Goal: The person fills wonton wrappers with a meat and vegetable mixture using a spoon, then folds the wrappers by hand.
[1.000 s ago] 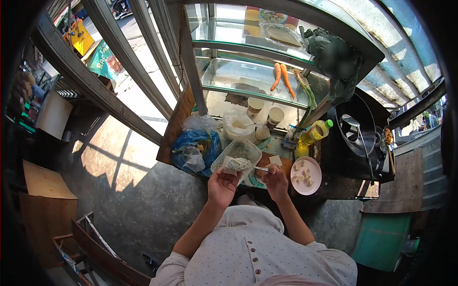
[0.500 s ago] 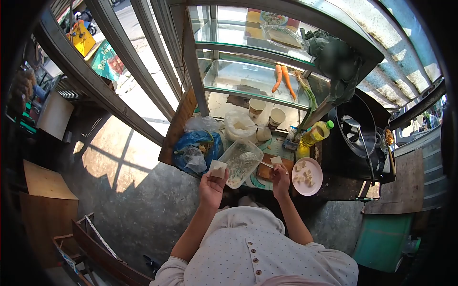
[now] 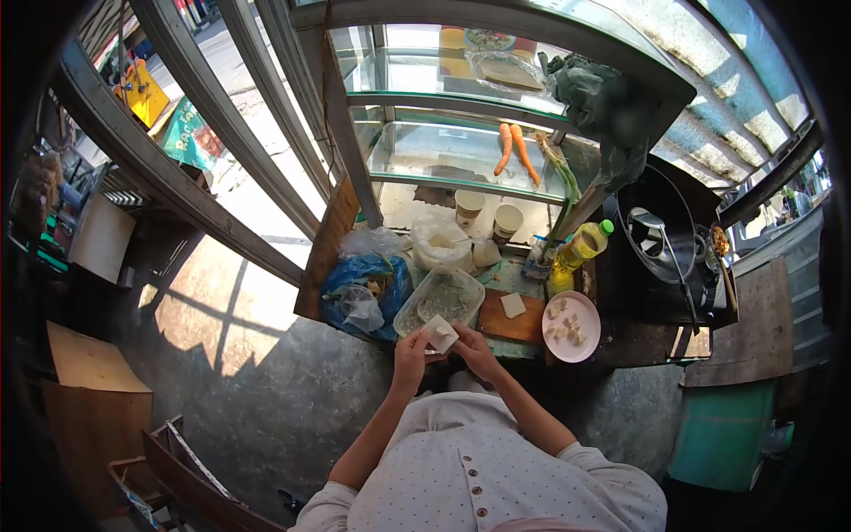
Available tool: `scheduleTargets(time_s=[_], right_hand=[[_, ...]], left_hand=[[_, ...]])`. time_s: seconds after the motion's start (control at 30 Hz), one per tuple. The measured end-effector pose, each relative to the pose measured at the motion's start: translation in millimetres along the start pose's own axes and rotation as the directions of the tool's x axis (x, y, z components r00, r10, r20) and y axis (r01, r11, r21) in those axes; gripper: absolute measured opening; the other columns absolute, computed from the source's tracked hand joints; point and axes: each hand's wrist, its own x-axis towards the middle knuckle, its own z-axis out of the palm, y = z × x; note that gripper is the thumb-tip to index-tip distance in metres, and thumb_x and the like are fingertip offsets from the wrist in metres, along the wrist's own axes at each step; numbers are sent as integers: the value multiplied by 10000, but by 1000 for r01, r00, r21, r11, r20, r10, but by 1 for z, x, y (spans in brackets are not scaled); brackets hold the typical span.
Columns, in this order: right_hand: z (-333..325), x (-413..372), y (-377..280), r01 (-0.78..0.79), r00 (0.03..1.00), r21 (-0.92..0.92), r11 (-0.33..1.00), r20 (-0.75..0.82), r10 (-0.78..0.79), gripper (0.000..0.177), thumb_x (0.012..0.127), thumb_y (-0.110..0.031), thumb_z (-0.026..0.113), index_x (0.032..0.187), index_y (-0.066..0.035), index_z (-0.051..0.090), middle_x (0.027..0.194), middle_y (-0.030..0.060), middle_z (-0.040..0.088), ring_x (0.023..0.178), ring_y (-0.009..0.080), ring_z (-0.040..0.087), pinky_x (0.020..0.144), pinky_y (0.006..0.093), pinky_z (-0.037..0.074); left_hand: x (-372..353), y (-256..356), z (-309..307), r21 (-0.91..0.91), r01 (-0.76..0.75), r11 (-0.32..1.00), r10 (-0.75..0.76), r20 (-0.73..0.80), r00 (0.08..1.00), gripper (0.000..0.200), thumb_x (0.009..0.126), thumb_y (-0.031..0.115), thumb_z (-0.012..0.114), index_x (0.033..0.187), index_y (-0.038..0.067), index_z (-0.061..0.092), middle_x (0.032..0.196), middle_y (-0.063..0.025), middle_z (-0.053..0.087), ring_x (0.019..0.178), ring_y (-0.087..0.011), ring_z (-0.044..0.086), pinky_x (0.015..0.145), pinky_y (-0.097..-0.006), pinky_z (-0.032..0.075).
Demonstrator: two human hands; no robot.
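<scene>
My left hand (image 3: 410,355) and my right hand (image 3: 475,351) meet in front of my body, both closed on a white square wrapper (image 3: 442,332) with a small pale lump on it. Just beyond them is a clear plastic tub (image 3: 409,320) with whitish, mixed contents. To its right, another white square (image 3: 512,305) lies on a brown board (image 3: 496,320). A pink plate (image 3: 576,353) further right holds several small pale folded pieces.
Blue plastic bag (image 3: 400,282) at the left; white bag (image 3: 438,241) and paper cups (image 3: 506,222) behind the tub. An oil bottle (image 3: 581,248) stands behind the plate. Carrots (image 3: 525,156) lie in the glass case. A large wok (image 3: 681,239) with a ladle is at the right.
My hands have come together over the near edge of the tub, both now on the wrapper. The pale utensil seen in my right hand is no longer visible. The view has shifted slightly.
</scene>
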Motion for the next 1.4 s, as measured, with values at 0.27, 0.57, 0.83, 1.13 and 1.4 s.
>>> scheduleTargets(time_s=[0.27, 0.57, 0.83, 1.13, 1.4], right_hand=[[-7, -13, -2, -6, 994, -16, 1000, -113, 4, 361, 883, -174, 544, 1184, 22, 507, 905, 7, 588, 775, 61, 498, 698, 196, 403], [-8, -26, -18, -14, 979, -160, 987, -203, -19, 349, 873, -171, 561, 1167, 15, 531, 845, -13, 571, 720, 52, 472, 656, 191, 392], [-5, -27, -18, -54, 966, 173, 984, -240, 95, 233, 845, -155, 602, 1016, 3, 595, 771, -20, 557, 659, 42, 450, 619, 191, 368], [6, -28, -20, 21, 916, 470, 883, -363, 171, 155, 839, -139, 610, 937, -20, 625, 700, -33, 553, 586, 48, 427, 549, 188, 335], [24, -24, -39, 212, 894, 241, 947, -438, -89, 153, 836, -117, 608, 939, -9, 640, 824, 35, 618, 779, 88, 565, 693, 202, 426]], left_hand=[[4, -13, 1, 244, -65, 968, 66, 4, 998, 264, 905, 141, 475, 1034, -61, 585, 799, -83, 621, 671, -109, 607, 610, -243, 544], [2, -15, 4, 445, -147, 884, 108, 111, 988, 283, 888, 105, 505, 1117, -52, 558, 892, -87, 631, 751, -106, 601, 661, -232, 521], [-9, 3, 19, 598, -283, 750, 167, 243, 955, 390, 887, 86, 484, 1264, 3, 425, 724, -106, 610, 601, -116, 591, 599, -232, 486], [-7, 4, 21, -72, 11, 997, 0, 158, 987, 437, 891, 115, 512, 1289, 2, 370, 863, -66, 608, 771, -128, 599, 744, -283, 515], [-13, -6, 42, -344, -31, 939, 71, 105, 992, 226, 866, 111, 562, 1038, -34, 580, 963, -95, 616, 886, -153, 598, 820, -323, 517]])
